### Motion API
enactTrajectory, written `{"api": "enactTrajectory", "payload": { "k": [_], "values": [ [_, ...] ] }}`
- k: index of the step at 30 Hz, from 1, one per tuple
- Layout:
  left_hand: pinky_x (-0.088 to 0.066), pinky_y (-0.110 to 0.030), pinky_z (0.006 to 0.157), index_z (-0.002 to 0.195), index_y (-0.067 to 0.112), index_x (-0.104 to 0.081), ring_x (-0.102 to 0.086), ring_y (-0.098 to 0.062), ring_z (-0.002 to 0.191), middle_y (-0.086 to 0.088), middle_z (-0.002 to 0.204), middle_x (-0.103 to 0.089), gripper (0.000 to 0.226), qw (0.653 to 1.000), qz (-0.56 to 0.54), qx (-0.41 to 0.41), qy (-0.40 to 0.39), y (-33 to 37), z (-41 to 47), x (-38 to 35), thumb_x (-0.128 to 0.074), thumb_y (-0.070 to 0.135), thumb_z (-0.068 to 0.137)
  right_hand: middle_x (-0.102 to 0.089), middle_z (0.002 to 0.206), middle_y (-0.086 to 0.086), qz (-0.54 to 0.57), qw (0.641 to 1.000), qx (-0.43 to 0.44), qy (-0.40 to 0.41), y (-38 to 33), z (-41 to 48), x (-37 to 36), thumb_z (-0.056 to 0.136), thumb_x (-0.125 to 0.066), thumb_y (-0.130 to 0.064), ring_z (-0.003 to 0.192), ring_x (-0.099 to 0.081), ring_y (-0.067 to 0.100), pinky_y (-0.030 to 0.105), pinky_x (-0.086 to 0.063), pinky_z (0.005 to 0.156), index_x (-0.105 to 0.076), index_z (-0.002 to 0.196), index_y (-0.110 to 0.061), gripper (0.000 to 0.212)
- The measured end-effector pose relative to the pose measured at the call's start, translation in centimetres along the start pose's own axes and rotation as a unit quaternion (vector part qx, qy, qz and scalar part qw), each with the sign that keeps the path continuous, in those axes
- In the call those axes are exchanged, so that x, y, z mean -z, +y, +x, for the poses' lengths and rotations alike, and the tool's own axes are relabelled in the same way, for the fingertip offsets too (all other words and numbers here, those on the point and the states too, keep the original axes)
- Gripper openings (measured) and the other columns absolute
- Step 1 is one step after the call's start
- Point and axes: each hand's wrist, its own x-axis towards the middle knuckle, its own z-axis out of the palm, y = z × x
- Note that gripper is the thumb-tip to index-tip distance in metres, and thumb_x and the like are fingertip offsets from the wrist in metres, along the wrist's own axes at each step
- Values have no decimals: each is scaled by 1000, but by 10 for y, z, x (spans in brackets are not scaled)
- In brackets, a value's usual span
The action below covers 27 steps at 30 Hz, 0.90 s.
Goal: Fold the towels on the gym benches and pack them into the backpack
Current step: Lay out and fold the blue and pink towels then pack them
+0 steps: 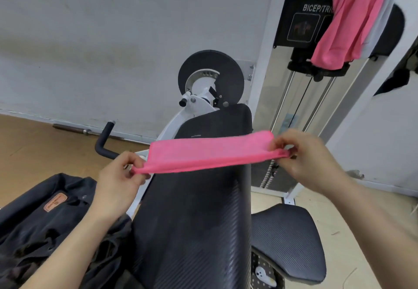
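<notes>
Head view: a pink towel point(210, 155) is folded into a long narrow band and stretched level between the two hands, in front of the upper part of a black ribbed pad point(192, 221). Whether its far edge touches the pad cannot be told. The left hand point(119, 175) pinches the left end of the band between thumb and curled fingers. The right hand point(303, 155) pinches the right end the same way, with its fingers bent over the cloth. Both forearms reach in from the near edge.

At the near left lies a dark backpack point(34, 227), slumped against the left side of the pad, with a brown patch point(55, 201) on its upper face. The left forearm crosses above it. To the right of the pad, lower and nearer, is a black ribbed seat point(287, 239), and under its near left edge a small white object point(263, 275) shows; what it is cannot be told.

Beyond the pad stands a white machine frame point(262, 80) with a round black disc point(210, 76) and a black handle point(104, 139) sticking out to the left. A second pink towel point(352, 22) hangs unfolded over the top of the frame at the far right, covering part of a black label point(303, 22) that reads "BICEP/TRI". A metal bar point(74, 129) lies on the wooden floor point(34, 153) along the foot of the pale wall point(113, 40).
</notes>
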Motion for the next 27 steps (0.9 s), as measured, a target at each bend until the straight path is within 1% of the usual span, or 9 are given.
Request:
{"api": "enactTrajectory", "payload": {
  "k": [2, 4, 7, 9, 11, 14, 19, 23, 27],
  "values": [
    [-46, -33, 63, 68, 21, -53, -59, -21, 58, -3, 65, -65, 33, 995, 81, 37, -44, -18, -21, 2, -62, -9, 75, -56, 86, -14, 0, 1000, 24, -7, 9, -35, -22, 68, -69, 12, 77, -55, 5, 16, -44, 70, -68, 85, -20, 36],
    [-41, -30, 58, 67, 25, -51, -52, -16, 55, 2, 60, -61, 29, 961, 235, 63, -135, -41, -40, 5, -64, 0, 74, -47, 92, -19, -16, 997, 12, -77, 21, -72, -54, 70, -63, 8, 81, -52, 1, 17, -43, 72, -63, 85, -26, 38],
    [-42, -23, 62, 73, 29, -47, -59, -16, 74, 5, 76, -64, 33, 911, 338, 64, -228, -64, -62, 5, -53, -3, 73, -44, 101, -21, 37, 983, -62, -167, 30, -124, -93, 67, -47, 2, 92, -53, 7, 19, -46, 74, -60, 84, -37, 44],
    [-43, -24, 64, 77, 30, -50, -60, -12, 74, 6, 80, -65, 34, 930, 313, 60, -184, -71, -67, 3, -49, -4, 78, -58, 104, -12, 184, 960, -168, -128, 25, -134, -100, 72, -53, 5, 96, -59, 6, 15, -47, 76, -64, 87, -35, 45],
    [-50, -30, 69, 86, 29, -56, -63, -12, 72, 5, 80, -67, 24, 949, 240, 108, -175, -67, -66, -5, -54, 5, 85, -69, 96, -3, 338, 889, -301, -67, 18, -126, -101, 84, -66, -2, 86, -65, 7, 18, -48, 70, -66, 94, -28, 28],
    [-51, -31, 61, 97, 23, -59, -62, -17, 65, -5, 77, -66, 10, 954, 129, 205, -177, -63, -66, -17, -63, 19, 89, -72, 88, -1, 400, 807, -431, -46, 14, -111, -105, 91, -66, -22, 74, -67, 8, 24, -45, 64, -66, 105, -20, 14],
    [-33, -22, 45, 103, 19, -62, -46, -14, 55, -2, 70, -58, 25, 935, 46, 316, -157, -63, -63, -17, -74, 24, 82, -74, 87, 5, 375, 811, -449, 20, 10, -101, -106, 86, -72, -17, 72, -63, 11, 21, -40, 61, -72, 97, -8, 14],
    [-26, -17, 37, 107, 11, -59, -41, -11, 47, -4, 67, -51, 19, 939, -24, 320, -120, -62, -59, -18, -65, 12, 89, -66, 74, 1, 375, 815, -439, 54, 7, -92, -101, 86, -71, -15, 67, -54, 12, 22, -38, 58, -67, 76, -10, 11],
    [-50, -19, 44, 102, 11, -58, -59, -16, 51, -13, 73, -58, 9, 942, -136, 306, -37, -59, -51, -9, -53, 5, 96, -62, 71, 1, 525, 728, -436, 65, 6, -82, -84, 89, -65, -10, 62, -56, 12, 23, -36, 51, -55, 71, -16, 21]
  ]
}}
